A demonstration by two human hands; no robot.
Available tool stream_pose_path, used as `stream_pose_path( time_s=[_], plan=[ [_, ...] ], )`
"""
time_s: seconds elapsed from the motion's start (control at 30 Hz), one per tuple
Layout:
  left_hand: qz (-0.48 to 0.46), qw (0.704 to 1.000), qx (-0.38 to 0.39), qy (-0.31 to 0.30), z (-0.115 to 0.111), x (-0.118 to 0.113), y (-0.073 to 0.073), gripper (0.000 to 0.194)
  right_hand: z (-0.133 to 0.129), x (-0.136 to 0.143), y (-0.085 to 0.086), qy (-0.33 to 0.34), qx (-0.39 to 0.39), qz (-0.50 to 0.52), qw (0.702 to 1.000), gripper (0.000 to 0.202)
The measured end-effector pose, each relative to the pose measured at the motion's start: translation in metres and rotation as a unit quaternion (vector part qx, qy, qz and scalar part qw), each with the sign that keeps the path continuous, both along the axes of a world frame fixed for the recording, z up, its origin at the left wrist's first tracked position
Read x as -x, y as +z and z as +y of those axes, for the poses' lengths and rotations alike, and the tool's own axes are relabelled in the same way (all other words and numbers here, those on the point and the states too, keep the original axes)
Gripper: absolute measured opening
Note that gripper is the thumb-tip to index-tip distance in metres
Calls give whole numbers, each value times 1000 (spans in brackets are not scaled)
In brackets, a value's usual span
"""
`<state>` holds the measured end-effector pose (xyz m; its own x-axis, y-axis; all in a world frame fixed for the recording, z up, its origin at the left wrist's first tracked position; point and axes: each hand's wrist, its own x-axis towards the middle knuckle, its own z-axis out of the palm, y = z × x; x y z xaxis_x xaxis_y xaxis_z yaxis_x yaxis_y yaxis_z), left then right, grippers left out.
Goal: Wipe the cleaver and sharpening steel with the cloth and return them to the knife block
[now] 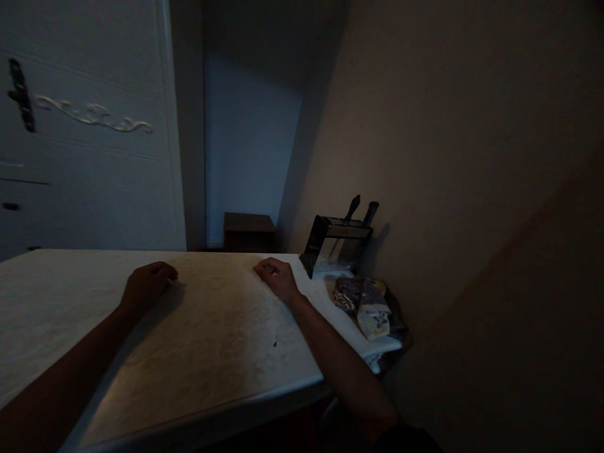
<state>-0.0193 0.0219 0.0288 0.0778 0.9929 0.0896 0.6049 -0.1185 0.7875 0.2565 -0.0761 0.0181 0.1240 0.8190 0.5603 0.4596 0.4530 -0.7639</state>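
Tabletop (pixel 202 340); left hand (pixel 147 286) curled over it; right hand (pixel 279 280) likewise.

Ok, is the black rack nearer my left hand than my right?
No, the right hand is between the left hand and the black rack.

Tabletop (pixel 212 340), lower left: smooth, faint sheen. Door (pixel 104 201), upper left: smooth. Wall (pixel 448 157), right: matt. Bundle (pixel 374 319), right of centre: creased cloth.
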Motion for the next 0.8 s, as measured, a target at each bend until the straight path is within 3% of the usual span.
stream_pose_path(
  time_s=[0.1,0.17,0.3,0.47,0.63,0.7,0.8],
  plan=[
    [-10,1000,1,16,0,-1,2,21,-4,-27,15,-104,-73,93,987,36],
    [-16,1000,-8,23,1,-1,1,21,-8,-54,26,-185,-124,144,964,36],
    [-2,999,-36,37,4,2,-3,23,-20,-123,50,-373,-196,224,879,31],
    [59,994,-75,51,1,-9,-8,28,-38,-207,65,-476,-216,267,810,9],
    [22,991,-113,-73,-7,-65,-3,29,-47,-252,47,-556,-184,264,766,5],
    [-20,983,-134,-120,-12,-100,0,25,-45,-258,35,-564,-161,250,770,7],
    [-95,963,-133,-216,-23,-158,1,23,-38,-263,17,-546,-117,225,799,16]
  ],
)
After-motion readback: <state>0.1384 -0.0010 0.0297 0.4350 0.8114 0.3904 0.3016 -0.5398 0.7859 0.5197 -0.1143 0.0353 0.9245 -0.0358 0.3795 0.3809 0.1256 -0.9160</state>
